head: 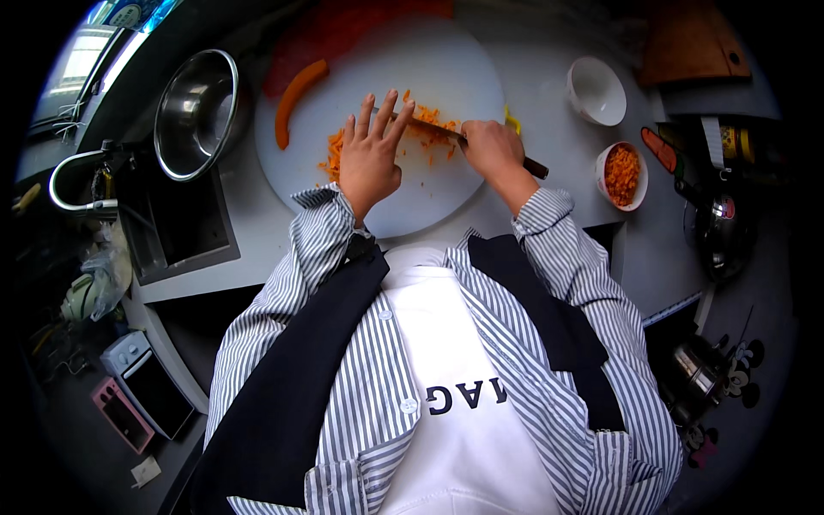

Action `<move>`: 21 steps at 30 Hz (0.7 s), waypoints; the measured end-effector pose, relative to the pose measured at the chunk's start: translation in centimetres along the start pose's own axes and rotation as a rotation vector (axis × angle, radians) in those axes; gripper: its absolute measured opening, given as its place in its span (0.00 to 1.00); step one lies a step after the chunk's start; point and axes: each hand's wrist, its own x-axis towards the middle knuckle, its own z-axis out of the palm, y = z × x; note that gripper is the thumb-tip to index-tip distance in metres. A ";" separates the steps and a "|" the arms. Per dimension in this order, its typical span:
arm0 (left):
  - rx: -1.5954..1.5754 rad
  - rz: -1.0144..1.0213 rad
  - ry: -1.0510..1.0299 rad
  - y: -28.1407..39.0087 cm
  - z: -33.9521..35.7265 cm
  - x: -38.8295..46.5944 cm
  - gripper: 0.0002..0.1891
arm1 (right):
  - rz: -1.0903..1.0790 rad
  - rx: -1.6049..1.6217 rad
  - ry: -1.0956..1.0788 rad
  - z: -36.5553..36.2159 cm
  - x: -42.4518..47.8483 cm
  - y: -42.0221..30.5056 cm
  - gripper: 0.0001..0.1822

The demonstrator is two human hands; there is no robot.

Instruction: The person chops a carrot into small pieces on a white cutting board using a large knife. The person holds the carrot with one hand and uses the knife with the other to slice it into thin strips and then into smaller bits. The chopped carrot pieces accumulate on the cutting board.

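My right hand [494,149] grips the dark handle of a kitchen knife [430,127], whose blade points left across a round white cutting board [412,209]. My left hand [373,151] is spread flat, its fingers reaching over the tip end of the blade; whether they press on it I cannot tell. Finely chopped orange vegetable [430,116] lies along the blade. Partly hidden behind my left hand is a heap of orange strips [333,154]. A curved orange vegetable slice, perhaps pumpkin, [293,100] rests at the board's upper left.
On the right of the counter stand an empty white bowl [597,90] and a bowl of chopped orange pieces [621,175]. Left of the board are a stainless steel bowl [196,116] and a sink [187,225] with a curved faucet [64,174]. A wooden board [692,45] is at upper right.
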 end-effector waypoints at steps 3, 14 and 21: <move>-0.051 -0.009 0.020 0.2 0.3 0.0 0.52 | 0.026 -0.014 0.003 0.1 0.0 -0.3 0.08; 0.030 0.083 0.037 -1.2 -1.7 2.9 0.56 | 0.043 0.102 0.135 -1.4 -0.2 -0.5 0.08; 0.028 0.096 -0.044 -2.6 -0.4 4.4 0.56 | 0.073 0.055 0.073 -1.2 0.8 -0.8 0.06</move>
